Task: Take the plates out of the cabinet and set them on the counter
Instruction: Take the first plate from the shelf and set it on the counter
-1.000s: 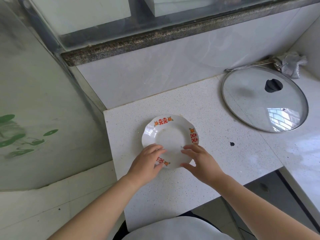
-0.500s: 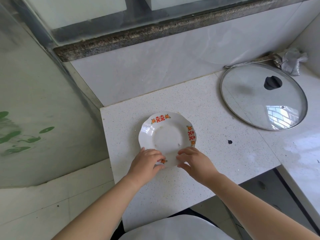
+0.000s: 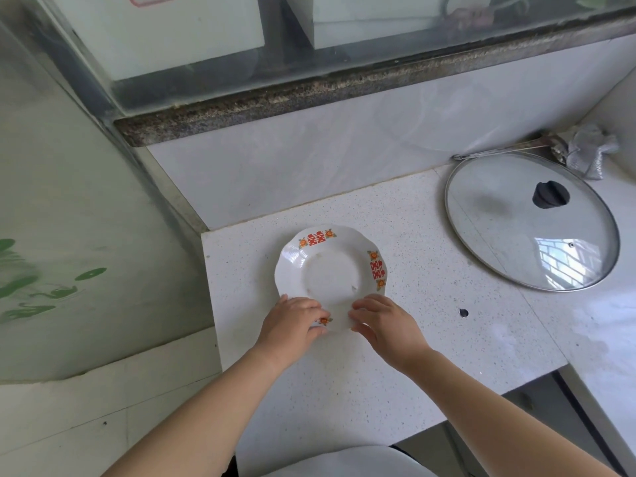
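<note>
**Head view.** We are looking down on a white speckled stone table [image 3: 395, 373]. Its left edge is running along a pale wall panel with green marks [image 3: 86, 201], and its near edge is ending above a darker gap at lower right.

A white scalloped ceramic plate with red and orange rim motifs [image 3: 330, 275] is lying flat on the table close to that left edge. Its shallow well is showing bare glaze with a few faint marks.

The left hand [image 3: 292, 325] and the right hand [image 3: 387, 327] are meeting at the plate's near rim. The fingers of each are curling over the rim and the thumb is tucking against its outer edge, pinching it. A narrow strip of rim is showing between the hands.

Open table is lying behind the plate up to the white backsplash, and to its right, where a small dark speck [image 3: 464, 312] is sitting.

Well apart to the right, a round glass pan lid with a metal rim [image 3: 499, 235] and a black knob [image 3: 550, 195] is lying on the table. We cannot tell which face is up.

Behind the lid, a silvery scouring cloth [image 3: 590, 149] is lying just beside a long metal utensil [image 3: 499, 153].
</note>
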`<act>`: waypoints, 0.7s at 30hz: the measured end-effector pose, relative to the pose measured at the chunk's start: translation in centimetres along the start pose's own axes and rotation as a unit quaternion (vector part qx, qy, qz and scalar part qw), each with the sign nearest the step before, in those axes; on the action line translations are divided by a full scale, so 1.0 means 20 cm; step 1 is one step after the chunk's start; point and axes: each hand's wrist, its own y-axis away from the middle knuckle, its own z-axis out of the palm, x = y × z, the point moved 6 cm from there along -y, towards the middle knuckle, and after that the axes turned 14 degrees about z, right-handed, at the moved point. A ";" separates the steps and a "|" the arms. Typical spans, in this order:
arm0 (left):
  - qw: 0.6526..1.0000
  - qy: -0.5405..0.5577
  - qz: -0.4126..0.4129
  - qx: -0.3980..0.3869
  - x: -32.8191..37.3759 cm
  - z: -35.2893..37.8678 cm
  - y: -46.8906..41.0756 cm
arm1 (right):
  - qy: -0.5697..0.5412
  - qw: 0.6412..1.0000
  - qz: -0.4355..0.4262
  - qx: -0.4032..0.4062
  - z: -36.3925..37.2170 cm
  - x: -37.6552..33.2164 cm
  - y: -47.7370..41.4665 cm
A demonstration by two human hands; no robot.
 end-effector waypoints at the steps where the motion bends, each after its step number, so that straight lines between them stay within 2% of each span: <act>1: 1.000 -0.001 -0.003 -0.003 -0.01 -0.01 -0.02 | 0.000 1.000 0.000 0.002 0.00 0.00 -0.02; 21: 1.000 -0.013 -0.013 0.014 -0.19 -0.12 -0.29 | -0.005 1.000 -0.006 0.015 -0.03 0.06 -0.37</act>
